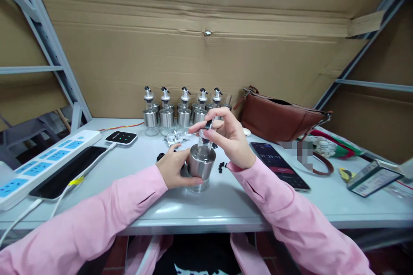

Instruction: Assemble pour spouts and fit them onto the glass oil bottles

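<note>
A small glass bottle with a steel sleeve (201, 166) stands on the grey table (226, 206) in front of me. My left hand (174, 169) grips the sleeve from the left. My right hand (226, 137) is over the bottle's neck, its fingertips pinching a small spout cap (208, 126) at the top. Several finished bottles with pourer tops (183, 111) stand in rows behind, against the cardboard wall. A few tiny black parts (221, 166) lie just right of the held bottle, and small white parts (176, 136) lie behind it.
A white and blue power strip (41, 163), a dark phone (64, 171) and a power bank (121, 138) lie at left. A brown leather bag (277, 118), a phone showing a timer (279, 165) and a small box (371, 177) lie at right.
</note>
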`<state>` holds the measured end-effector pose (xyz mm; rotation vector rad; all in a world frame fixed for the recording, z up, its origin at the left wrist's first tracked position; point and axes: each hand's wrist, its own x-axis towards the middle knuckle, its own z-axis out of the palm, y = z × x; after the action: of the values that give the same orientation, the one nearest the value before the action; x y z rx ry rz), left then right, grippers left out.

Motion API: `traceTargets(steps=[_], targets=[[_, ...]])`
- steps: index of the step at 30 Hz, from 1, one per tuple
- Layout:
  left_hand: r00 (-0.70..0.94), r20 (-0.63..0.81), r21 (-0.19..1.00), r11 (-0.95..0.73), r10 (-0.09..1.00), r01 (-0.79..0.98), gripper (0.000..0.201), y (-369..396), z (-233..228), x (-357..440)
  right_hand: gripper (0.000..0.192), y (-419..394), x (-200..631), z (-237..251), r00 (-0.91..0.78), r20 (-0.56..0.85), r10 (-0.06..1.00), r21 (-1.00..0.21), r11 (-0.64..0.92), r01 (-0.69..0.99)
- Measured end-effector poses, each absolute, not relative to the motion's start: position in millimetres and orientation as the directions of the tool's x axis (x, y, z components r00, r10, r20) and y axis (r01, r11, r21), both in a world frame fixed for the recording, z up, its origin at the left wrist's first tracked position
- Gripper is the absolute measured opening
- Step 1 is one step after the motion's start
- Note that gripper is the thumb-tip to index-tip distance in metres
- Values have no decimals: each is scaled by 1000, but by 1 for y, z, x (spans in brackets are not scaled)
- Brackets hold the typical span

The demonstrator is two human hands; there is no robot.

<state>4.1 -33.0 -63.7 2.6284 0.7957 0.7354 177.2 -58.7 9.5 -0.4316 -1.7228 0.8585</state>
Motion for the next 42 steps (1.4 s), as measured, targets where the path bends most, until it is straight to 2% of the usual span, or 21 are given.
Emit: traceTargets(steps=[6, 10, 12, 15, 18, 22, 26, 29, 32, 35, 42], targets=[[717, 385, 407, -804, 581, 433, 62, -33, -63, 4, 25, -60, 176, 7, -307, 666, 680, -740, 654, -156], [720, 389, 397, -810, 575, 432, 63, -34, -61, 4, 62, -55, 180, 6, -302, 614, 729, -788, 589, -178], [718, 391, 392, -810, 576, 436, 66, -34, -62, 4, 72, -49, 186, 6, -396, 557, 730, -829, 519, -209], [694, 416, 382, -806, 588, 453, 67, -32, -64, 5, 57, -39, 195, 4, -612, 426, 667, -898, 392, -199], [697, 420, 374, -811, 581, 451, 65, -31, -66, 4, 43, -32, 199, 3, -670, 361, 648, -925, 339, -171], [715, 414, 380, -821, 563, 426, 60, -31, -66, 2, 41, -32, 205, 9, -521, 435, 735, -900, 382, -212], [703, 434, 408, -819, 563, 404, 50, -32, -66, 2, 35, -28, 223, 21, -150, 562, 813, -825, 537, -176], [713, 415, 409, -816, 565, 409, 43, -33, -66, 3, 30, -14, 238, 21, 164, 602, 782, -785, 617, -62], [713, 426, 394, -824, 557, 408, 43, -34, -66, 3, 27, 4, 251, 9, 374, 641, 670, -764, 601, 233], [713, 437, 388, -830, 548, 400, 45, -34, -66, 2, 28, 17, 261, -5, 403, 651, 644, -747, 448, 491], [720, 421, 397, -826, 552, 401, 45, -34, -67, 4, 34, 22, 268, -13, 389, 564, 728, -736, 230, 637]])
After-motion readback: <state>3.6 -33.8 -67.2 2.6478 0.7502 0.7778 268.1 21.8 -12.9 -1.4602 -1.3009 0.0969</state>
